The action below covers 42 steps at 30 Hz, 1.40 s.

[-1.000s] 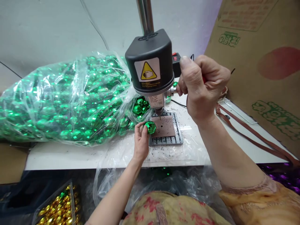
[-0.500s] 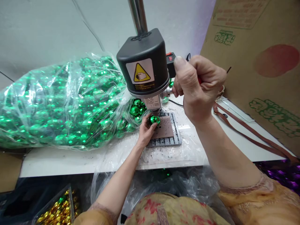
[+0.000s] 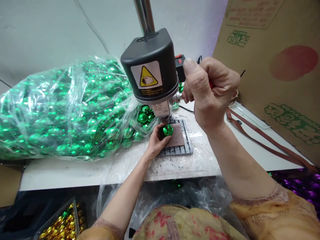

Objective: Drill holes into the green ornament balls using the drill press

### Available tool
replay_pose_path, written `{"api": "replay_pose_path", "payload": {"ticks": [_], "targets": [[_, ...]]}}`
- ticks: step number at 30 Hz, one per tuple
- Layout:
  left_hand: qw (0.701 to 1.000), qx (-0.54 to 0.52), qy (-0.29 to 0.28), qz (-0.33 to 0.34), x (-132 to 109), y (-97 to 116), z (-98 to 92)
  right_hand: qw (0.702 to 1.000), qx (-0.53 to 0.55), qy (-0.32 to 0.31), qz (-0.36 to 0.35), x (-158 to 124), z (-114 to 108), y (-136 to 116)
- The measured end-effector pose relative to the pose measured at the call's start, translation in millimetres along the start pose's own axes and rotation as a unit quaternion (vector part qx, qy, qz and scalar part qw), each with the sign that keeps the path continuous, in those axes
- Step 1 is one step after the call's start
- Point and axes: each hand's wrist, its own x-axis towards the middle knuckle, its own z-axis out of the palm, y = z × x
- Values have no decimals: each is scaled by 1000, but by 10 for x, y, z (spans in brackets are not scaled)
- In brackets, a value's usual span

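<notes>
A shiny green faceted ball (image 3: 168, 130) is pinched in my left hand (image 3: 157, 141), just below the chuck of a black bench drill press (image 3: 150, 66). The ball is over a brownish board (image 3: 178, 133) that lies on the slotted grey base plate (image 3: 188, 140); dark crumbs are scattered there. My right hand (image 3: 211, 90) is closed around the drill press's feed handle, of which a bit of red shows behind the fingers. The drill bit cannot be made out.
A clear plastic bag (image 3: 57, 113) full of green balls fills the table's left side. At right stand a large cardboard box (image 3: 265, 83) and a brown strap (image 3: 265, 143). Gold balls (image 3: 58, 226) sit in a container below; purple ones (image 3: 297, 185) lie at lower right.
The green ball and my left fingers have shifted slightly right and toward me under the chuck. My right hand keeps its grip on the handle. The view has moved a little.
</notes>
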Motion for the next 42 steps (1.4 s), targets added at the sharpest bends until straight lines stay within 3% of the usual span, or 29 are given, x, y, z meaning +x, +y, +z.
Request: {"api": "replay_pose_path", "payload": {"ticks": [7,28,42], "targets": [[1000,13,14,-5,-48,-26,-2,999,-43,-9,8,6,-15,3],[999,16,49,-18,-107,55,113,1000,-10,-14,-20,-26,-27,4],[999,12,34,-5,-115,60,107,993,-14,-1,-116,-318,-113,136]]}}
